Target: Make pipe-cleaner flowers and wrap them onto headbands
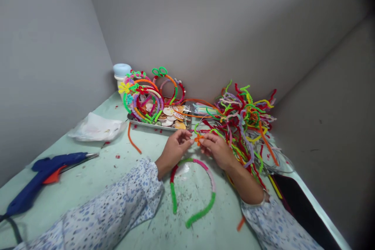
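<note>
Between my two hands is a small orange pipe-cleaner flower [198, 140], with looped petals. The thumb and fingers of my right hand [219, 149] pinch its right side. My left hand [175, 149] has its fingers curled, and its thumb tip comes right up to the flower's left edge; whether something thin is pinched there is hidden. Below the hands, a headband [213, 187] wrapped in green, red and pink pipe cleaner lies on the table, its ends toward me.
A metal tray [152, 125] holds finished headbands [146, 101] and round cutouts. Loose pipe cleaners [249, 121] pile up at right. A blue glue gun [47, 175], plastic bag [96, 128] and lidded container [121, 72] stand left. A dark flat object [301, 207] lies at the right edge.
</note>
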Demonstrator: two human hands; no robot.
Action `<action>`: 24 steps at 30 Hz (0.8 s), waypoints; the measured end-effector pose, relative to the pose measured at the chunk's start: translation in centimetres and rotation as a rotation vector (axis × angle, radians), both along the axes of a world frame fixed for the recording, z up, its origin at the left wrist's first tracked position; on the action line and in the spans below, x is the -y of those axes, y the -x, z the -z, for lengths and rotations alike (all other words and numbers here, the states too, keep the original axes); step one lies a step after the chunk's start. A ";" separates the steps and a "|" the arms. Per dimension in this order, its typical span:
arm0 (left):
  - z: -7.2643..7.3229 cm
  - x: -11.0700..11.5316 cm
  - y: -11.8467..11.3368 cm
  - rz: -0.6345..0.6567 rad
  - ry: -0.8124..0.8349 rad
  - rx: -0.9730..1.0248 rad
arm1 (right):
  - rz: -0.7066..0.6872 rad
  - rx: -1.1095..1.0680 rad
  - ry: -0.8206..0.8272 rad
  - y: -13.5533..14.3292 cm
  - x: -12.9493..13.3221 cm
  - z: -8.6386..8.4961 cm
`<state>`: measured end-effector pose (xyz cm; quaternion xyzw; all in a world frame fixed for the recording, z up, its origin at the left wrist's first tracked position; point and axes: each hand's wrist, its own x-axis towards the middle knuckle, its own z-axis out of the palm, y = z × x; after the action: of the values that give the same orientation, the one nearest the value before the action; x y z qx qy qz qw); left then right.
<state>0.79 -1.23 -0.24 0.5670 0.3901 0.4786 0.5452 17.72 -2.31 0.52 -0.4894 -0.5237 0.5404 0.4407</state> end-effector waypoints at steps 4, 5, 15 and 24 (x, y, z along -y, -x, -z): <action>-0.2 0.0 0.1 0.046 0.041 0.015 | 0.034 0.084 -0.068 0.6 0.2 0.5; -0.2 0.0 0.1 0.067 0.045 0.006 | 0.037 0.108 -0.082 0.8 0.3 0.5; -0.1 0.0 -0.3 0.052 0.108 -0.044 | 0.123 0.236 -0.248 1.6 0.6 1.3; 0.8 -0.1 -0.2 -0.008 0.035 -0.149 | 0.125 0.247 -0.207 1.7 0.6 1.4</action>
<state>0.99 -1.15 -1.01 0.5902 0.4401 0.4302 0.5225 16.03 -2.94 -0.89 -0.5356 -0.5952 0.3910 0.4539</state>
